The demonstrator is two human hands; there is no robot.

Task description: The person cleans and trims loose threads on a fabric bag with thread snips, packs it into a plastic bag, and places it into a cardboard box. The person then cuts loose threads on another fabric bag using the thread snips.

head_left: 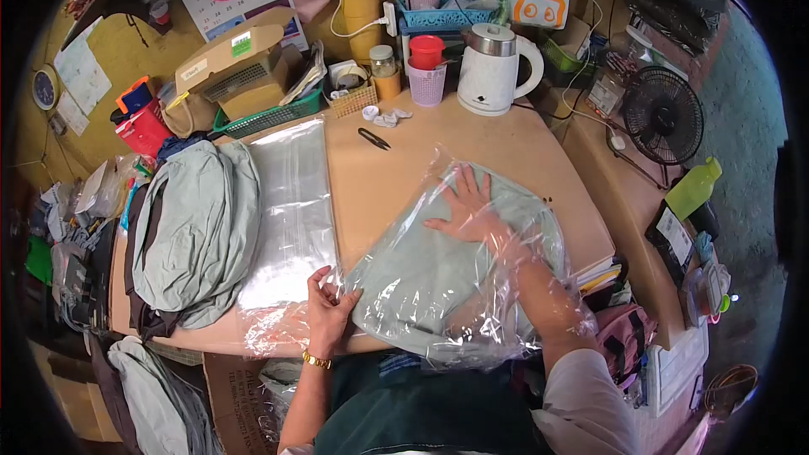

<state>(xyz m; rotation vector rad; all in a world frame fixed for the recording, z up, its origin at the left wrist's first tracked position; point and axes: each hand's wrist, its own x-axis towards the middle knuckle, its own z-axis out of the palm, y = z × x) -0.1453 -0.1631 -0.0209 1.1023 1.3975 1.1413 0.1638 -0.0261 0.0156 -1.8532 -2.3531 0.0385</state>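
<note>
On the table before me lies a folded pale green garment inside a clear plastic bag. My right hand is inside the bag, with the forearm through its near right side, and lies spread flat on the cloth. At the bag's left edge, my left hand pinches the plastic between thumb and fingers. Left of that hand is a stack of flat clear plastic bags. Further left, a pile of pale green and dark garments rests on the table.
Thread snips lie toward the back of the table. A white electric kettle, a purple cup and a green basket holding a cardboard box line the rear. A black fan stands at the right.
</note>
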